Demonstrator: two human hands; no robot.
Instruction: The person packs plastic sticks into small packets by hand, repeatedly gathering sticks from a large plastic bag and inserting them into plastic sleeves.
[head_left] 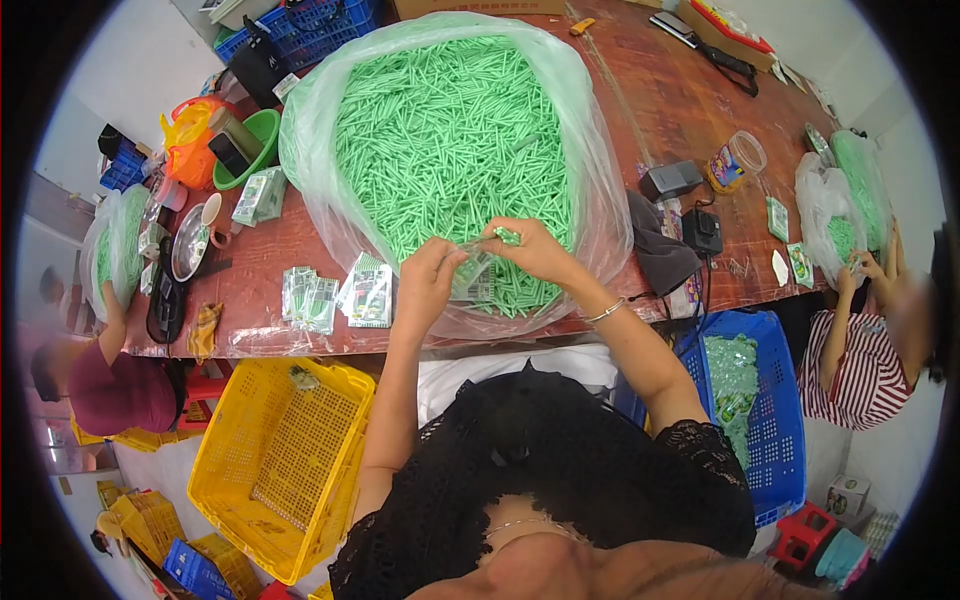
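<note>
A black lace top (560, 450) is nearest, and beyond it the left hand (430, 278) has its fingers pinched together on a small clear packet (474, 282) while the right hand (532, 252) curls its fingers nearly closed around a few green sticks (507, 236), above the near side of a large stick-filled bag (592, 150) on the red tabletop (640, 100).

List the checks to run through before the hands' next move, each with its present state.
1. Green sticks gripped in the right hand: ok.
2. Clear packet pinched by the left hand: ok.
3. Packet's mouth open: cannot tell, too small.
4. Large bag open, with sticks within reach: ok.
5. Nearby packet stack squared up: not ok, packets lie fanned.
</note>
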